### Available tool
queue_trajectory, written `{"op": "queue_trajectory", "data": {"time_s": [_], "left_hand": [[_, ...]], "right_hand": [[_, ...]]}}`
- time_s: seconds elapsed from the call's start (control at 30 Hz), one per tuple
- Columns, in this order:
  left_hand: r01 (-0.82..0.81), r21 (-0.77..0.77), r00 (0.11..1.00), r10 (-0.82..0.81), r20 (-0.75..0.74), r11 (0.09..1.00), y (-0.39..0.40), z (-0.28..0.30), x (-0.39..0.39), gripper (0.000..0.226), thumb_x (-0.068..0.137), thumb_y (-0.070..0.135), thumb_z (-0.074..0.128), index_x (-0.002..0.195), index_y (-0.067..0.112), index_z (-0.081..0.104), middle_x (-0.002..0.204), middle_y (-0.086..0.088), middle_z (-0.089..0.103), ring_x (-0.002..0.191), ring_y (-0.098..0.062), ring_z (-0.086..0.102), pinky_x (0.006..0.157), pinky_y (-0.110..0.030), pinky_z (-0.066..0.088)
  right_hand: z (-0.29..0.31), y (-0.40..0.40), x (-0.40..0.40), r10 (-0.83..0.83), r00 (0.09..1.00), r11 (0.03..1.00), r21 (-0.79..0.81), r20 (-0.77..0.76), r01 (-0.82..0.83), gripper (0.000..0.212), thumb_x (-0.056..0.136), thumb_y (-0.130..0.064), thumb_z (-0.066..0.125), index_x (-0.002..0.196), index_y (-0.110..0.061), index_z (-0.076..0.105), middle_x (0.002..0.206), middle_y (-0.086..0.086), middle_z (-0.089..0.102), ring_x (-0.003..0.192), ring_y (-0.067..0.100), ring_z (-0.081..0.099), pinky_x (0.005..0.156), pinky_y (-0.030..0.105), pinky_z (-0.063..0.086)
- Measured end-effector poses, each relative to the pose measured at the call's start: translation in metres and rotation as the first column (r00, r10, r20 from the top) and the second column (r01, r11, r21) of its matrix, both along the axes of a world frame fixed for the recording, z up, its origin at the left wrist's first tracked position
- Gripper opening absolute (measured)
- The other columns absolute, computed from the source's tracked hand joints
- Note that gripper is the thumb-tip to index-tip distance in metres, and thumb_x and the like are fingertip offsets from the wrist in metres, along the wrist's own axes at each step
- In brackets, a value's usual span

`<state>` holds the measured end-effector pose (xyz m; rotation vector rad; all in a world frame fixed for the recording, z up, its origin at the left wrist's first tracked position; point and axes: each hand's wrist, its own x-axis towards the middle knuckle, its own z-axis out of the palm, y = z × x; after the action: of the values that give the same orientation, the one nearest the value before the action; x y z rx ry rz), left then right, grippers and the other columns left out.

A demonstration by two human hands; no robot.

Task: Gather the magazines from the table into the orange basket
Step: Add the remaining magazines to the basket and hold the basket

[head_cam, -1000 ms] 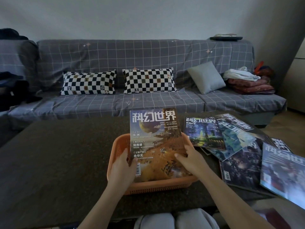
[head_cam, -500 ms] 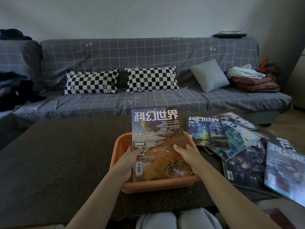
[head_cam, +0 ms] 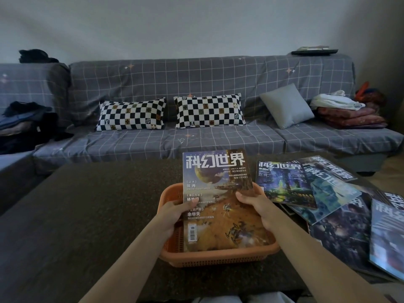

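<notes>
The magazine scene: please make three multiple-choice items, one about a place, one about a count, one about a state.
1. Where do the loose magazines lie relative to the orange basket?
A. on its right
B. on its left
C. on the sofa

2. How many checkered pillows are on the sofa?
A. one
B. two
C. four

3. How is the magazine in the basket held?
A. by nobody
B. by one hand
C. by both hands

Answers: 1 A, they fan out on the table's right; 2 B, two lie side by side; 3 C, left hand and right hand grip its edges.
</notes>
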<state>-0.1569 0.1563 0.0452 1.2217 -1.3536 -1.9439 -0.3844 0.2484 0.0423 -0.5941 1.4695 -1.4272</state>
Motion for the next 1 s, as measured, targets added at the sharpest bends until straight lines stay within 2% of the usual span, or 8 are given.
{"op": "queue_trajectory", "data": {"time_s": [0.17, 0.27, 0.5, 0.6, 0.77, 0.87, 0.93, 1.0], "left_hand": [[-0.052, -0.031, 0.987, 0.047, -0.153, 0.998, 0.002, 0.0, 0.002, 0.05, 0.062, 0.021, 0.081, 0.107, 0.014, 0.061, 0.093, -0.013, 0.076, 0.085, -0.03, 0.074, 0.063, -0.037, 0.058], [-0.069, -0.133, 0.975, 0.038, -0.218, 0.989, -0.001, 0.006, 0.006, 0.069, 0.06, 0.02, 0.083, 0.123, 0.016, 0.055, 0.105, -0.015, 0.073, 0.092, -0.033, 0.072, 0.074, -0.046, 0.058], [0.002, -0.403, 0.992, -0.053, -0.115, 0.915, -0.028, 0.02, 0.006, 0.106, 0.052, 0.034, 0.087, 0.145, 0.026, 0.036, 0.123, -0.001, 0.066, 0.11, -0.02, 0.065, 0.09, -0.045, 0.055], [0.06, -0.461, 0.996, -0.085, -0.035, 0.885, -0.039, 0.011, 0.005, 0.093, 0.059, 0.032, 0.084, 0.141, 0.033, 0.039, 0.121, 0.003, 0.066, 0.106, -0.013, 0.066, 0.077, -0.03, 0.058], [0.053, -0.484, 0.998, -0.058, 0.004, 0.874, -0.046, -0.014, 0.004, 0.087, 0.067, 0.025, 0.082, 0.142, 0.032, 0.039, 0.118, 0.01, 0.067, 0.11, -0.011, 0.063, 0.084, -0.034, 0.057], [0.087, -0.494, 0.995, -0.097, 0.006, 0.865, -0.043, -0.014, 0.001, 0.087, 0.064, 0.039, 0.081, 0.139, 0.037, 0.037, 0.112, 0.021, 0.068, 0.105, -0.003, 0.064, 0.074, -0.023, 0.058], [0.088, -0.5, 0.996, -0.092, 0.017, 0.862, -0.04, -0.012, -0.003, 0.094, 0.058, 0.054, 0.082, 0.139, 0.041, 0.035, 0.118, 0.013, 0.067, 0.111, -0.011, 0.063, 0.085, -0.032, 0.057], [0.081, -0.49, 0.997, -0.079, 0.026, 0.868, -0.039, -0.009, -0.007, 0.108, 0.051, 0.067, 0.078, 0.144, 0.042, 0.028, 0.126, 0.006, 0.062, 0.115, -0.018, 0.061, 0.096, -0.046, 0.051]], "right_hand": [[-0.003, 0.0, -0.002, 0.009, 0.998, 0.994, -0.107, 0.064, -0.002, 0.055, 0.062, -0.021, 0.081, 0.112, -0.023, 0.058, 0.097, 0.012, 0.073, 0.081, 0.029, 0.072, 0.06, 0.034, 0.057], [0.0, 0.001, -0.004, 0.03, 0.997, 0.985, -0.173, 0.065, -0.018, 0.048, 0.064, -0.023, 0.079, 0.108, -0.011, 0.064, 0.094, 0.014, 0.074, 0.082, 0.031, 0.071, 0.058, 0.034, 0.057], [0.015, -0.013, -0.011, 0.057, 0.998, 0.942, -0.332, 0.021, -0.047, 0.044, 0.061, -0.013, 0.076, 0.103, -0.011, 0.063, 0.091, 0.01, 0.074, 0.082, 0.029, 0.071, 0.059, 0.034, 0.058], [0.008, -0.018, -0.014, 0.083, 0.994, 0.932, -0.349, -0.068, -0.101, 0.044, 0.063, -0.013, 0.076, 0.106, -0.019, 0.064, 0.1, 0.008, 0.073, 0.09, 0.027, 0.07, 0.068, 0.035, 0.057], [-0.005, -0.019, -0.014, 0.122, 0.973, 0.929, -0.324, -0.197, -0.181, 0.051, 0.068, -0.015, 0.074, 0.116, -0.023, 0.058, 0.105, -0.001, 0.071, 0.097, 0.016, 0.067, 0.069, 0.022, 0.055], [-0.007, -0.02, -0.012, 0.11, 0.964, 0.934, -0.306, -0.244, -0.185, 0.048, 0.067, -0.022, 0.075, 0.112, -0.024, 0.059, 0.108, 0.003, 0.07, 0.102, 0.021, 0.065, 0.08, 0.034, 0.055], [-0.007, -0.022, -0.011, 0.089, 0.958, 0.942, -0.29, -0.273, -0.17, 0.048, 0.065, -0.025, 0.076, 0.109, -0.025, 0.059, 0.111, 0.006, 0.068, 0.105, 0.025, 0.063, 0.09, 0.045, 0.051], [-0.007, -0.024, -0.011, 0.084, 0.955, 0.948, -0.272, -0.284, -0.164, 0.051, 0.061, -0.029, 0.077, 0.108, -0.027, 0.059, 0.111, 0.006, 0.067, 0.105, 0.025, 0.062, 0.092, 0.046, 0.049]]}}
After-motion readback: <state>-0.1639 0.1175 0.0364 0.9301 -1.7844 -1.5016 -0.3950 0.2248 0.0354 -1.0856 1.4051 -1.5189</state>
